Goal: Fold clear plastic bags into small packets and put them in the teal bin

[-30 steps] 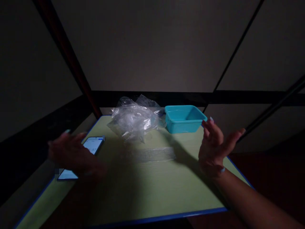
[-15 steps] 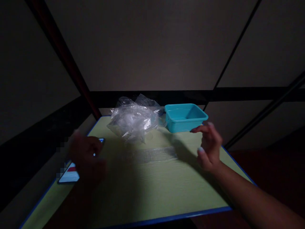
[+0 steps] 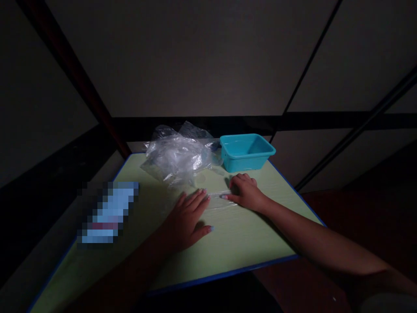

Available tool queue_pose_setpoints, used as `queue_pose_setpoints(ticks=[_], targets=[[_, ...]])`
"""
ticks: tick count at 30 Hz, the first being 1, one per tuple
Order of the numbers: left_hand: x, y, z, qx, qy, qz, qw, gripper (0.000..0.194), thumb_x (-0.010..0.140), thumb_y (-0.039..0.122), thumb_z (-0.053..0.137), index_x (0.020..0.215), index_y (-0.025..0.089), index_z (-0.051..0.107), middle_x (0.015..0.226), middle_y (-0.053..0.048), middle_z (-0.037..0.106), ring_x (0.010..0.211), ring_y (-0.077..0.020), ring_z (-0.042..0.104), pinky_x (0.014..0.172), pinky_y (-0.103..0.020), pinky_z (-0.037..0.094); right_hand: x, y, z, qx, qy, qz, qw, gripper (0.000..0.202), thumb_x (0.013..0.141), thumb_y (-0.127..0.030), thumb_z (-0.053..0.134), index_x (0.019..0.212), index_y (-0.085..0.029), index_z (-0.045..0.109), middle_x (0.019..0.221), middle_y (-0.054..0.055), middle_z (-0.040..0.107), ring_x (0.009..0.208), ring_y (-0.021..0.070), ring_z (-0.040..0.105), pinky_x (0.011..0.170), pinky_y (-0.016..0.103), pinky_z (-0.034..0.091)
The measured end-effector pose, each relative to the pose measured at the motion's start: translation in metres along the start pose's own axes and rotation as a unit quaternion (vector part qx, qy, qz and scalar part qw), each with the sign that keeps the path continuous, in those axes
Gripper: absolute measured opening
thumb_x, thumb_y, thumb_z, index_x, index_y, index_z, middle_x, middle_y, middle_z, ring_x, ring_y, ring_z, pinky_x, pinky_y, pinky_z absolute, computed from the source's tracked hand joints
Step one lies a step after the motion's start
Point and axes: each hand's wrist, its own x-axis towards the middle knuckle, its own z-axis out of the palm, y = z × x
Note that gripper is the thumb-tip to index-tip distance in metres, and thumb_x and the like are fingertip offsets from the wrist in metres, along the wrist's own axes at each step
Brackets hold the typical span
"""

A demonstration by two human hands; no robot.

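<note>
A flat strip of clear plastic film (image 3: 219, 200), perhaps a folded bag, lies across the table in front of me. My left hand (image 3: 187, 221) is open, palm down, its fingers stretched over the strip's left part and its thumb apart on the bare tabletop. At the strip's other end rests my right hand (image 3: 247, 192), its fingers bent and its thumb spread out along the film. No object shows between the right hand's fingers and thumb. What lies under both palms is hidden.
A crumpled heap of clear plastic bags (image 3: 179, 156) sits at the table's back. To its right stands a turquoise plastic basin (image 3: 246, 163). A phone-like lit screen (image 3: 112, 213), blurred out, lies at the left edge. The yellow-green table (image 3: 228, 252) has a blue rim.
Both hands, raised and apart before, have come down and inward onto the plastic strip. My left hand has uncovered the lit screen. The view has shifted slightly.
</note>
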Motion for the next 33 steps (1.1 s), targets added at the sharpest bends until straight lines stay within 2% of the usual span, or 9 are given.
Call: queue_pose_setpoints(ticks=[3,7,10,14,17,21,25,33], targets=[[-0.0009,-0.0009,-0.0023,-0.001,-0.043,-0.013,0.999,0.064,0.094,0.05,0.042,0.147,0.015,0.034,0.155,-0.015,0.028,0.144,-0.0274,0.023,0.113,-0.052,0.023,-0.0006,-0.0044,-0.0008,-0.011,-0.017,0.003,1.0,0.033,0.073,-0.047,0.076,0.085,-0.02,0.059,0.096,0.006,0.059,0.097,0.0258,0.048,0.07,0.031,0.028],[0.0008,0.0034,-0.0058,0.011,-0.058,-0.019,0.998,0.063,0.094,0.05,0.043,0.146,0.016,0.035,0.156,-0.016,0.025,0.145,-0.0276,0.021,0.113,-0.053,0.023,0.0001,-0.0063,0.0,-0.014,-0.033,0.019,0.999,0.03,0.075,-0.043,0.076,0.081,-0.02,0.059,0.094,0.006,0.059,0.095,0.0252,0.047,0.067,0.03,0.027],[0.0027,0.0052,-0.0082,0.013,-0.074,-0.027,0.997,0.063,0.094,0.049,0.043,0.147,0.016,0.035,0.156,-0.016,0.023,0.145,-0.0279,0.02,0.113,-0.053,0.022,0.0001,-0.0057,-0.0005,-0.024,-0.033,0.025,0.999,0.027,0.08,-0.044,0.07,0.081,-0.019,0.059,0.093,0.007,0.059,0.094,0.0251,0.047,0.066,0.03,0.027],[0.0031,0.0044,-0.0083,0.003,-0.078,-0.029,0.997,0.062,0.094,0.047,0.042,0.147,0.015,0.035,0.156,-0.016,0.023,0.145,-0.0284,0.02,0.113,-0.055,0.022,-0.0004,-0.0066,-0.0024,-0.048,-0.03,0.039,0.998,0.022,0.089,-0.038,0.059,0.079,-0.019,0.059,0.093,0.008,0.06,0.095,0.0256,0.047,0.068,0.032,0.028],[0.0023,0.0036,-0.0064,-0.004,-0.069,-0.026,0.997,0.06,0.095,0.046,0.042,0.146,0.015,0.036,0.156,-0.016,0.023,0.145,-0.0282,0.021,0.113,-0.056,0.022,-0.0013,-0.0089,-0.0037,-0.05,-0.038,0.038,0.997,0.019,0.088,-0.035,0.06,0.078,-0.018,0.059,0.093,0.009,0.06,0.094,0.0253,0.047,0.068,0.032,0.028],[0.0022,0.0042,-0.0065,-0.002,-0.076,-0.032,0.997,0.059,0.095,0.044,0.041,0.146,0.016,0.036,0.156,-0.015,0.024,0.145,-0.0272,0.02,0.113,-0.055,0.022,-0.0039,-0.0103,-0.0062,-0.042,-0.056,0.021,0.997,0.022,0.084,-0.038,0.064,0.078,-0.018,0.06,0.091,0.008,0.06,0.091,0.0236,0.048,0.067,0.031,0.029],[0.0031,0.0038,-0.0076,0.002,-0.088,-0.035,0.995,0.059,0.095,0.044,0.04,0.147,0.016,0.034,0.157,-0.015,0.022,0.146,-0.0268,0.019,0.114,-0.054,0.021,-0.0052,-0.0077,-0.0089,0.011,-0.079,0.014,0.997,0.026,0.081,-0.041,0.068,0.074,-0.018,0.059,0.088,0.007,0.058,0.09,0.024,0.047,0.068,0.031,0.03],[0.0031,0.0017,-0.0041,-0.006,-0.071,-0.035,0.997,0.058,0.095,0.043,0.041,0.147,0.017,0.035,0.156,-0.014,0.024,0.145,-0.0266,0.02,0.113,-0.054,0.021,-0.0052,-0.0013,-0.0093,0.152,-0.09,0.013,0.984,0.019,0.077,-0.029,0.065,0.066,-0.019,0.053,0.077,0.004,0.055,0.084,0.0211,0.048,0.071,0.033,0.034]])
